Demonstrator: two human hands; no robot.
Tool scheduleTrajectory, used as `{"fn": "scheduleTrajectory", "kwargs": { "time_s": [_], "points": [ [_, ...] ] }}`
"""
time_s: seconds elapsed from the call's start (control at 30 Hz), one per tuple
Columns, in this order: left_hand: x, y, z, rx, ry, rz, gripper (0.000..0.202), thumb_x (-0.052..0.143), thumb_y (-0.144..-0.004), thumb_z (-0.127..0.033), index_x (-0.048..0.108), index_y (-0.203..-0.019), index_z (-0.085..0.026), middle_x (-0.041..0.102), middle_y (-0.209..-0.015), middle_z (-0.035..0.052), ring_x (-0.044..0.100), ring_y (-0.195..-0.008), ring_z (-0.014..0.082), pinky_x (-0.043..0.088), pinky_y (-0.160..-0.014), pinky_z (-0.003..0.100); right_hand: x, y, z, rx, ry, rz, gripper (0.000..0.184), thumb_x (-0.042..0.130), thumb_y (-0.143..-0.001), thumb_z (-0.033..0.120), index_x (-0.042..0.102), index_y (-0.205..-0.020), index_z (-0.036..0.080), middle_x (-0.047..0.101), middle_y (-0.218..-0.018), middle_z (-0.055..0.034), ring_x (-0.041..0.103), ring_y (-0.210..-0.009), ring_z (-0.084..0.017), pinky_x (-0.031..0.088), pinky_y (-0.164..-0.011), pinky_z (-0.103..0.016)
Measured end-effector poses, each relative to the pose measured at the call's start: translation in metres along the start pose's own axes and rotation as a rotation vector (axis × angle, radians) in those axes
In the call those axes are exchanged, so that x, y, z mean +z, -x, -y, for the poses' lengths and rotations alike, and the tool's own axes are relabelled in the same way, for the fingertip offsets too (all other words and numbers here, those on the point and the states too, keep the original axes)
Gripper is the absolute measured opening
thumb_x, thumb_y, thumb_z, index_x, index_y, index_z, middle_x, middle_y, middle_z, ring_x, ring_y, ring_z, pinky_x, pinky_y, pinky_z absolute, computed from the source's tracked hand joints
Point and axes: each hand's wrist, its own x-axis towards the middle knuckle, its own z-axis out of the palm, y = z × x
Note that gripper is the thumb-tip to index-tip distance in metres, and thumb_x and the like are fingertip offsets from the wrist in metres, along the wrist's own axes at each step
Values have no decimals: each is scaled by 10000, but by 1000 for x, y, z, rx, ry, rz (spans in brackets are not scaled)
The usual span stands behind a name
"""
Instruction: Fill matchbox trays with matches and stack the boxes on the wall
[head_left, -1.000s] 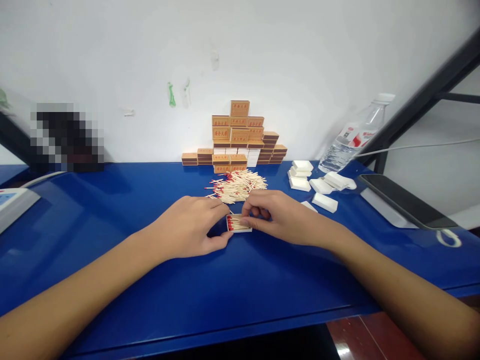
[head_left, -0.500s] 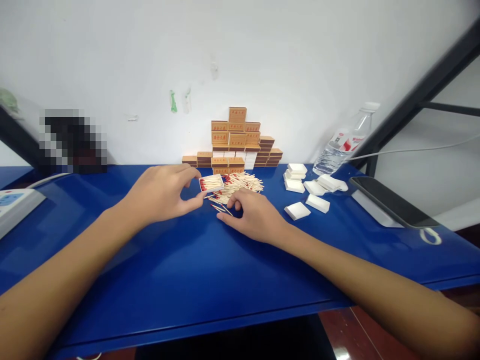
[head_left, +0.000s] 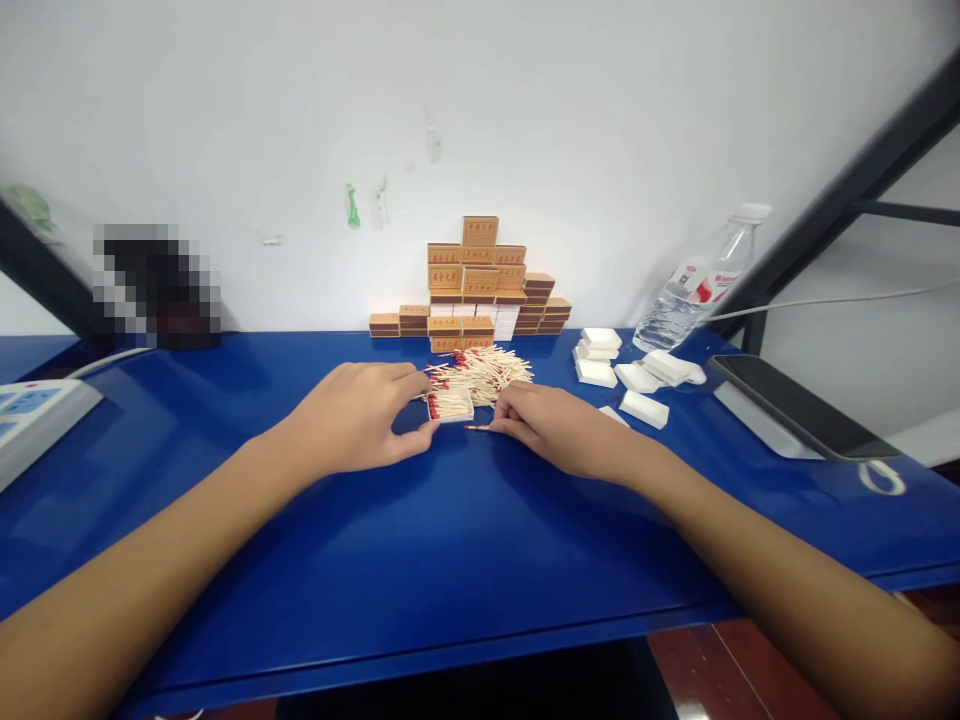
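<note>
Between the thumb and fingers of my left hand [head_left: 367, 415] is a small white matchbox tray [head_left: 451, 417], filled with red-tipped matches lying side by side. My right hand [head_left: 559, 425] is closed in a pinch on a few matches [head_left: 477, 428], their red heads pointing left, just right of and below the tray. Behind both hands spreads a loose pile of matches [head_left: 491, 370] with red heads mostly at its left. Exactly how many matches the right fingers hold cannot be made out.
Stacked matchboxes [head_left: 478, 280] stand against the wall behind the pile. White empty trays [head_left: 596, 372] lie at the right, near a leaning water bottle [head_left: 694, 285] and a phone [head_left: 802, 405] on a white support. A power strip [head_left: 45, 425] sits at the far left of the blue table [head_left: 420, 570].
My left hand has brought the tray rightward and down toward the table. My right hand has closed on some matches and shifted right. The view has turned slightly.
</note>
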Motion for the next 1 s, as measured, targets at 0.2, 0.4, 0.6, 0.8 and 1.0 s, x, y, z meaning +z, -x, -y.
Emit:
{"fn": "scheduleTrajectory", "kwargs": {
  "time_s": [0.2,0.4,0.6,0.8,1.0],
  "points": [
    [2,0,-7,29,52,51,304,589,-948,-416,724,-1053,-166,722,-872,46,666,-730,190,420,-618,305,-6,4,-10,-5,25,-23,170,574,-1043,298,596,-905,202,678,-942,-74,595,-807,-205,408,-698,-327],
    [2,0,-12,44,75,81,268,602,-941,-398,721,-973,-161,702,-841,37,637,-698,191,412,-609,320,0,2,-8,-25,17,-20,174,565,-1046,307,598,-908,205,668,-940,-70,589,-815,-202,415,-708,-327],
    [5,1,-18,62,141,103,246,595,-942,-385,713,-950,-169,689,-809,19,611,-665,177,405,-605,321,-6,4,-13,-17,1,4,172,537,-1052,280,565,-900,205,659,-954,-75,592,-830,-210,414,-728,-333],
    [9,1,-24,64,170,155,241,605,-946,-380,716,-977,-168,725,-854,29,645,-700,188,426,-619,324,-9,7,3,-105,-117,-169,185,537,-1059,318,552,-907,213,630,-913,-44,549,-799,-184,391,-708,-315],
    [10,2,-27,63,174,167,247,615,-947,-389,709,-971,-163,739,-890,36,673,-737,195,454,-643,325,3,6,22,-168,-133,-126,125,559,-1049,258,600,-944,202,649,-937,-36,563,-803,-170,387,-713,-303]
  ]
}}
